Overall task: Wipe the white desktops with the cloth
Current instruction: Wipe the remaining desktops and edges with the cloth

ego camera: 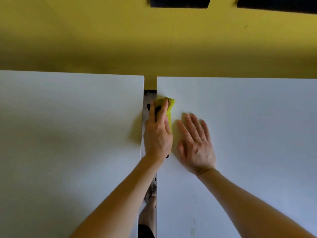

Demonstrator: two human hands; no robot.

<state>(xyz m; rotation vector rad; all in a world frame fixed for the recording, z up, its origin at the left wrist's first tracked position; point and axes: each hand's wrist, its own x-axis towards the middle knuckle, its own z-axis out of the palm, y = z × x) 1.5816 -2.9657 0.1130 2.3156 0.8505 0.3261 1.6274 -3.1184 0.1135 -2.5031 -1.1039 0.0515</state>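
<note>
From your head camera, looking down, two white desktops sit side by side against a yellow wall [154, 40]. The left desktop [68, 134] and the right desktop [248, 134] are parted by a narrow gap [150, 98] that runs from the wall towards you.

Your left hand [157, 134] reaches forward over that gap and holds the yellow-green cloth [169, 104]. The thumb lies along the cloth's left side and the index finger lies over its top, so the cloth is gripped between them; the other fingers are tucked beneath the hand and you cannot see how they lie. The cloth is bunched, not spread out. It sits on the left edge of the right desktop, near the far end, and its left part hangs over the gap. It does not touch the left desktop.

Your right hand [195, 143] lies palm down on the right desktop, just beside the left hand and a little nearer to you. Its fingers are straight and slightly spread, pointing away from you and tilted towards the cloth, and it holds nothing. The fingertips are a little blurred and stop short of the cloth.

Down through the gap, near the bottom of the view, you can see a bare foot [151, 205] on the floor. At the top edge of the view, two dark shapes [180, 2] break the yellow wall; what they are cannot be told.
</note>
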